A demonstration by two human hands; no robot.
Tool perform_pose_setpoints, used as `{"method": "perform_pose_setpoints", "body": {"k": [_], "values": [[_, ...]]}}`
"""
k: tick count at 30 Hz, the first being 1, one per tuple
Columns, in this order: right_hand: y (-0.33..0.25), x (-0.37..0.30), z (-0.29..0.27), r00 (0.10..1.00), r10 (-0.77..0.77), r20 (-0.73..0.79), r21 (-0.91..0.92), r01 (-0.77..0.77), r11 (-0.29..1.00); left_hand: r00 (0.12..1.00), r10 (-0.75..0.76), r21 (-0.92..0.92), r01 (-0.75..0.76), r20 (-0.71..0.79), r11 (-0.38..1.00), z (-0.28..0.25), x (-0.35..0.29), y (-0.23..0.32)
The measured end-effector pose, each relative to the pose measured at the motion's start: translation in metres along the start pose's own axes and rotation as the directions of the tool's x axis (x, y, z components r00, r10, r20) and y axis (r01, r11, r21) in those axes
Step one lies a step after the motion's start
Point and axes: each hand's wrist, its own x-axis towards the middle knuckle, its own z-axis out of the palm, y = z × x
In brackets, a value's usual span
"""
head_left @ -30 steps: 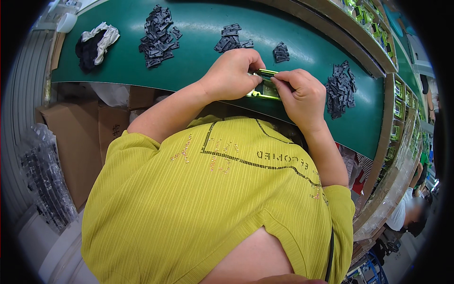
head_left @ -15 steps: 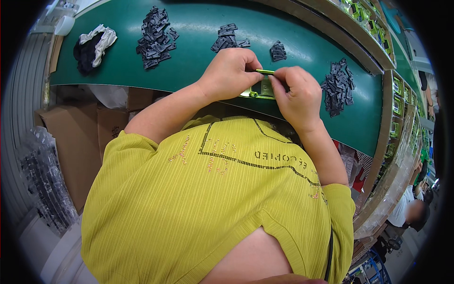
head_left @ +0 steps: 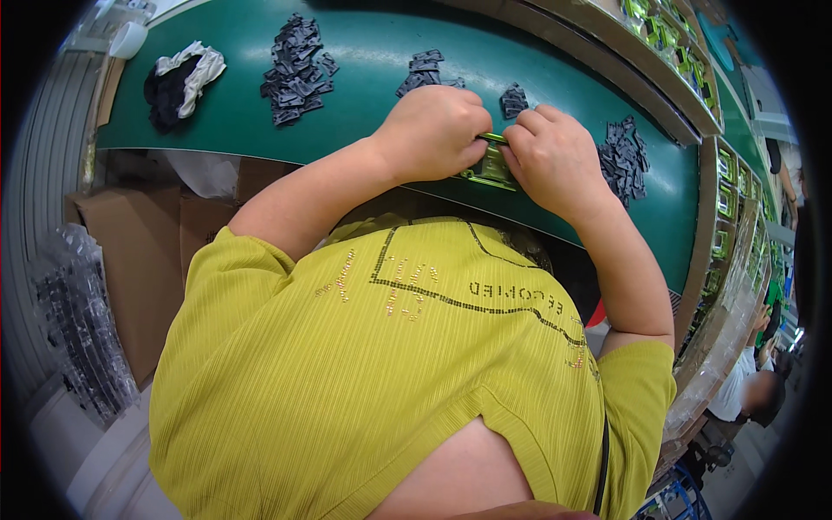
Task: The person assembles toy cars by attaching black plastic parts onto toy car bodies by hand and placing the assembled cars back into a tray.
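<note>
A lime-green plastic frame (head_left: 490,175) with an open middle is held near the front edge of the green table (head_left: 368,113). My left hand (head_left: 436,130) is closed on its left side, fingers curled under and thumb hidden. On the other side my right hand (head_left: 555,160) grips it with bent fingers pressed to its upper edge. A dark strip shows along that top edge between the hands; whether it is a separate part I cannot make out. Just beyond the hands lie a small pile of black plastic pieces (head_left: 513,100) and another black pile (head_left: 423,69).
A larger heap of black pieces (head_left: 295,78) lies further left, and one more heap (head_left: 622,160) sits right of my right hand. Black and white cloths (head_left: 184,85) rest at the left end. Cardboard trays (head_left: 726,186) of green frames line the right side. Cardboard boxes (head_left: 130,260) stand below left.
Both hands have rolled over the frame's upper edge, with fingers now curled more tightly. My right elbow has swung outward to the right. The view has shifted slightly.
</note>
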Motion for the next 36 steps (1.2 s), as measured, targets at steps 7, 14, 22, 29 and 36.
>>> {"method": "perform_pose_setpoints", "body": {"k": [7, 14, 22, 29, 36], "values": [[0.005, 0.007, -0.004, 0.996, -0.043, 0.08, 0.101, 0.034, 0.994, 0.995, 0.026, 0.074, -0.019, -0.099, 0.997, 0.007, -0.014, 0.007], [0.001, 0.013, -0.009, 0.988, -0.012, 0.154, 0.175, -0.016, 0.984, 0.982, -0.056, -0.086, 0.041, -0.182, 0.995, 0.006, -0.027, 0.002], [0.012, 0.012, -0.009, 0.976, 0.004, 0.218, 0.328, -0.077, 0.941, 0.984, -0.179, -0.184, 0.177, 0.004, 0.967, -0.004, -0.018, -0.007], [0.005, 0.012, -0.004, 0.99, -0.047, 0.13, 0.225, 0.017, 0.974, 0.998, -0.069, -0.09, 0.069, -0.003, 0.994, -0.005, -0.012, -0.004], [0.002, 0.016, -0.004, 0.984, -0.097, 0.148, 0.118, 0.08, 0.99, 0.997, 0.06, 0.016, -0.061, 0.051, 0.998, -0.005, -0.006, -0.004]]}}
